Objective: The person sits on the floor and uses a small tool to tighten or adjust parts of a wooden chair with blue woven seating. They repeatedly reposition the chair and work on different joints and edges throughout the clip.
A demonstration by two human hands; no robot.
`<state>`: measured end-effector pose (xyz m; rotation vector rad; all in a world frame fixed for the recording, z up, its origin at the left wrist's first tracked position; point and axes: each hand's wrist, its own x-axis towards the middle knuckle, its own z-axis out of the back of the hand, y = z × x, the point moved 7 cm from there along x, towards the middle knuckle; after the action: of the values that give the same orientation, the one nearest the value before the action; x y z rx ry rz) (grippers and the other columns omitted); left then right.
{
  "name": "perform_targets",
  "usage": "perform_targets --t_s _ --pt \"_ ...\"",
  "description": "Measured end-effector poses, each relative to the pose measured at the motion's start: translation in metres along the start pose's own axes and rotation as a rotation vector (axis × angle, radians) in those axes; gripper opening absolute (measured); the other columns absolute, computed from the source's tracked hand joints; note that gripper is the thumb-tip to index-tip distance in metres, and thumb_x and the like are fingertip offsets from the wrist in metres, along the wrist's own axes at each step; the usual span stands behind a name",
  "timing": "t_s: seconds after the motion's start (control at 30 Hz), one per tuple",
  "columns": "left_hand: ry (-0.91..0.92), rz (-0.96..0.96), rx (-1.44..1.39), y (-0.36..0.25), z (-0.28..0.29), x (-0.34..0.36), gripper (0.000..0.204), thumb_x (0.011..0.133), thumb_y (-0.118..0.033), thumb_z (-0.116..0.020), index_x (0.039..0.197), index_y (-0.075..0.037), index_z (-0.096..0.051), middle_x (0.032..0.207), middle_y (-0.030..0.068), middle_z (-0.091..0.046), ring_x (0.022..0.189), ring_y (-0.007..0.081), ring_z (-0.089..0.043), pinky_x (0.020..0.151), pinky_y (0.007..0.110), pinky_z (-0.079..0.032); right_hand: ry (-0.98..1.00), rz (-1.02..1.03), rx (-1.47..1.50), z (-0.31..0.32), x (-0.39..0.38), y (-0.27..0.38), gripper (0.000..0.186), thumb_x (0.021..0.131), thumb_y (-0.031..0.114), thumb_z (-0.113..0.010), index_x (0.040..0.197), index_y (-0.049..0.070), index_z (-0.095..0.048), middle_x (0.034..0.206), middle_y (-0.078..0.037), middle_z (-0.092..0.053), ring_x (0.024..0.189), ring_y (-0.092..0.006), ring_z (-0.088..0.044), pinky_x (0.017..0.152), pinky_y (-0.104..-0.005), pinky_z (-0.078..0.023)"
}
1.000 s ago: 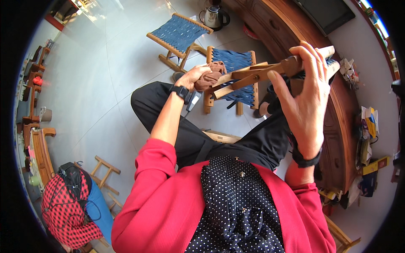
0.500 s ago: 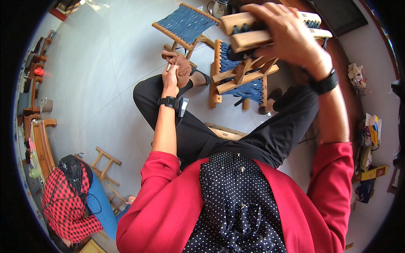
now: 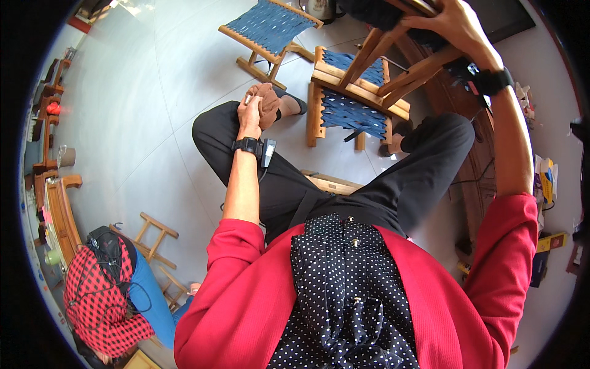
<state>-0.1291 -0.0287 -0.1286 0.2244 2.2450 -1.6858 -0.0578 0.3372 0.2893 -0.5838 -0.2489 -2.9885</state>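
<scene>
My left hand (image 3: pixel 249 117) is closed around a crumpled brown cloth (image 3: pixel 268 106), above my left knee. Up at the top right, my right hand (image 3: pixel 453 29) grips the top rail of a wooden folding stool (image 3: pixel 367 58). Its crossed legs are spread, and its lower bar rests across the blue woven seat (image 3: pixel 349 114) of another stool standing between my feet. The held stool's top is dark and partly cut off by the picture's edge. Beyond my left foot stands a further stool with a blue woven seat (image 3: pixel 270 26).
Low wooden furniture (image 3: pixel 439 92) runs along the right, with boxes (image 3: pixel 546 178) behind my right arm. A kettle (image 3: pixel 319 8) stands at the top. At the lower left, a person in a red-and-black checked top (image 3: pixel 98 295) sits near wooden stool frames (image 3: pixel 150 240).
My right hand has moved up and right with the folding stool. The stool has tipped upright, its legs now spread on the woven seat. My left hand still holds the cloth, nearly unmoved.
</scene>
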Motion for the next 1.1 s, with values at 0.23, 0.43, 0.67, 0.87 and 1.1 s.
perform_targets --t_s 0.23,0.43,0.67,0.87,1.1 --pt "0.086 -0.003 0.053 0.001 -0.007 -0.001 0.039 0.085 -0.013 -0.069 0.121 -0.001 -0.062 0.103 0.0020 -0.065 0.089 0.0130 -0.061 0.080 0.028 -0.051 0.319 -0.005 -0.010 -0.019 -0.003 -0.039 0.102 0.072 0.056 -0.082 0.145 -0.004 -0.044 0.143 -0.027 -0.051 0.133 -0.0357 -0.050 0.113 -0.0383 -0.039" --pt "0.095 0.066 0.099 0.005 -0.011 -0.005 0.036 0.085 -0.013 -0.068 0.119 -0.001 -0.063 0.102 0.0022 -0.065 0.087 0.0132 -0.061 0.078 0.028 -0.050 0.200 -0.086 -0.020 -0.015 -0.049 -0.123 0.090 0.080 0.061 -0.074 0.152 0.016 -0.044 0.135 -0.017 -0.060 0.122 -0.0309 -0.061 0.109 -0.0394 -0.045" --pt "0.149 0.051 0.065 -0.007 -0.029 -0.012 0.032 0.086 -0.013 -0.068 0.116 -0.002 -0.062 0.101 0.0031 -0.065 0.086 0.0133 -0.061 0.076 0.030 -0.051 0.225 -0.206 -0.015 0.003 -0.056 -0.097 0.094 0.077 0.065 -0.076 0.147 0.009 -0.049 0.129 -0.019 -0.063 0.114 -0.0297 -0.065 0.102 -0.0373 -0.050" --pt "0.268 -0.086 0.272 -0.020 -0.058 -0.017 0.041 0.088 -0.010 -0.065 0.128 -0.001 -0.057 0.112 0.0073 -0.067 0.097 0.0154 -0.066 0.086 0.030 -0.054 0.215 -0.194 -0.017 -0.006 -0.058 -0.096 0.100 0.077 0.072 -0.071 0.150 0.009 -0.046 0.130 -0.020 -0.062 0.116 -0.0300 -0.064 0.100 -0.0370 -0.051" --pt "0.305 -0.464 0.718 -0.040 -0.093 -0.022 0.031 0.081 -0.016 -0.070 0.108 -0.003 -0.063 0.100 0.0164 -0.070 0.094 0.0316 -0.068 0.085 0.039 -0.053 0.313 -0.155 0.142 0.000 -0.078 -0.099 0.095 0.080 0.056 -0.073 0.156 0.013 -0.036 0.136 -0.021 -0.057 0.119 -0.0311 -0.059 0.105 -0.0396 -0.045"
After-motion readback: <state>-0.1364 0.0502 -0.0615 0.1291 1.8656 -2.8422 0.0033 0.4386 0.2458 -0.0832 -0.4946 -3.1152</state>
